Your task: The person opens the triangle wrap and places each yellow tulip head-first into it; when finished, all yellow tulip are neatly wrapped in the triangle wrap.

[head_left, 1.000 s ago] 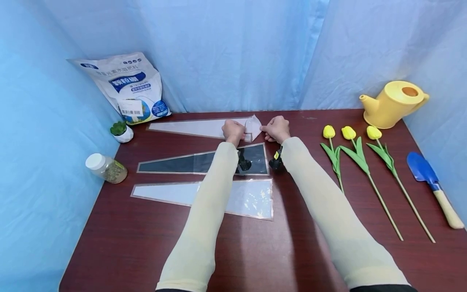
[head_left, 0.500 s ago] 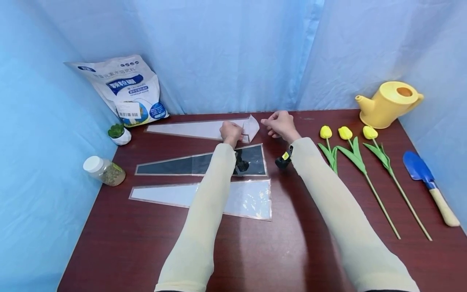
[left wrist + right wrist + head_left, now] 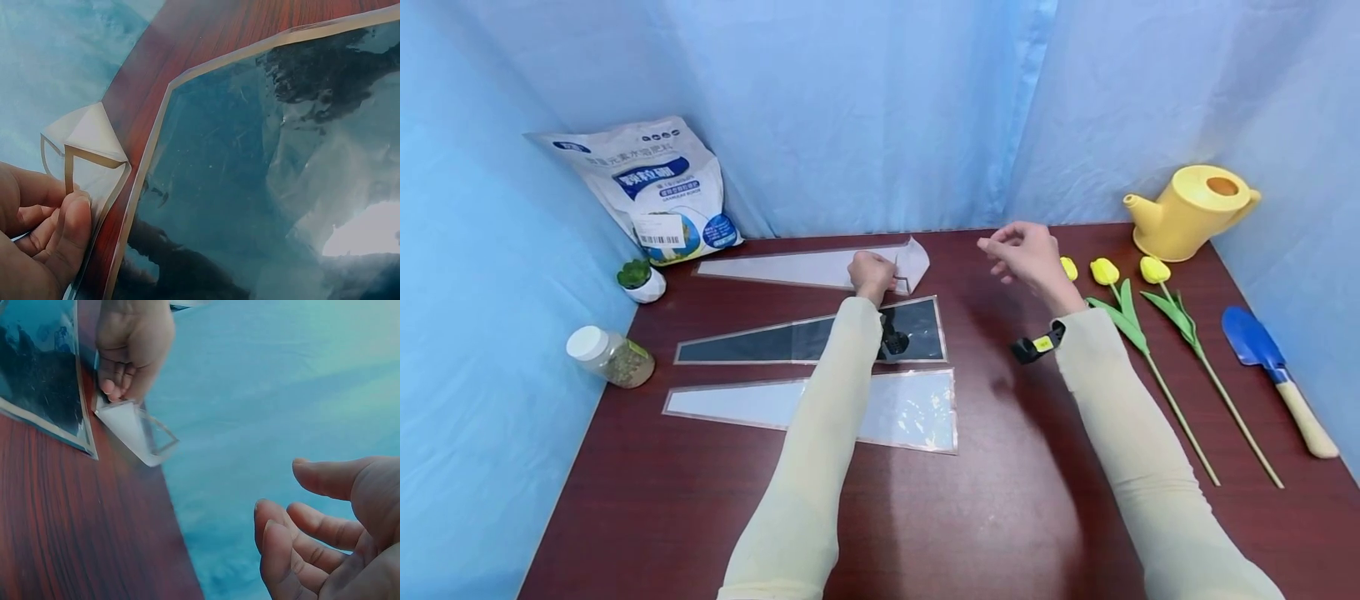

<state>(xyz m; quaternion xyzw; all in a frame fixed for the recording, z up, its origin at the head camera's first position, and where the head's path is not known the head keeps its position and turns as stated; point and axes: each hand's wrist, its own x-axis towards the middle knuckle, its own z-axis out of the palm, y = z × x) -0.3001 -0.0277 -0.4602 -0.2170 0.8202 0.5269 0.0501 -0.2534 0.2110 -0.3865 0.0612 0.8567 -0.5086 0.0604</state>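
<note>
While pinching the folded white sheet (image 3: 775, 266) with left hand (image 3: 872, 273), holding right hand (image 3: 1028, 257) empty (loosely curled, thumb parted) at sheet's 3 o'clock. Located sheet at dark panel's (image 3: 760, 342) 12 o'clock.

Left hand (image 3: 872, 273) pinching, fingers (image 3: 47, 187) curled; right hand (image 3: 1032, 257) raised, fingers loosely bent (thumb (image 3: 328, 478) apart); both arms (image 3: 812, 442) extended forward.

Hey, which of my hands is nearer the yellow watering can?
Right. Your right hand is empty, to the left of the yellow watering can and apart from it; your left hand is farther left, pinching the backmost white tapered sleeve.
</note>
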